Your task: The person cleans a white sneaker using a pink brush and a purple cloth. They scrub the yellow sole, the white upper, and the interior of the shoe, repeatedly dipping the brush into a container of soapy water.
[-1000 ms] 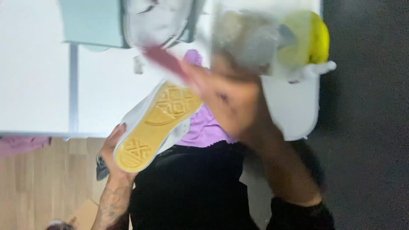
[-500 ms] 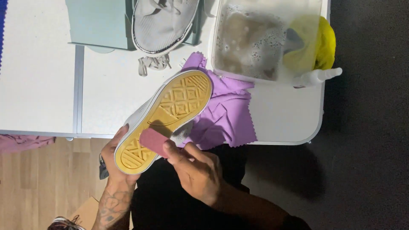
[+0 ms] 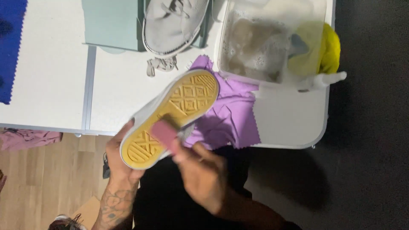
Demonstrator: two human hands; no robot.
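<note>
My left hand [image 3: 116, 158] grips the heel end of a white sneaker [image 3: 170, 115], turned sole up so its yellow patterned sole faces me. My right hand [image 3: 199, 172] holds a small pink brush [image 3: 164, 134] pressed against the middle of that sole. The sneaker hangs over the near edge of the white table [image 3: 47, 85], partly above a purple cloth [image 3: 232, 113]. A second grey-white sneaker [image 3: 172, 23] lies on a pale green box at the far side.
A clear tub of soapy water [image 3: 260, 42] stands at the back right, with a yellow sponge or cloth [image 3: 328, 51] and a white bottle [image 3: 324, 80] beside it. A blue cloth [image 3: 10, 42] lies far left. Wooden floor [image 3: 38, 183] is below.
My right hand came down from the tub with the pink brush to the sole. Since half a second ago the brush has moved a little along the sole.
</note>
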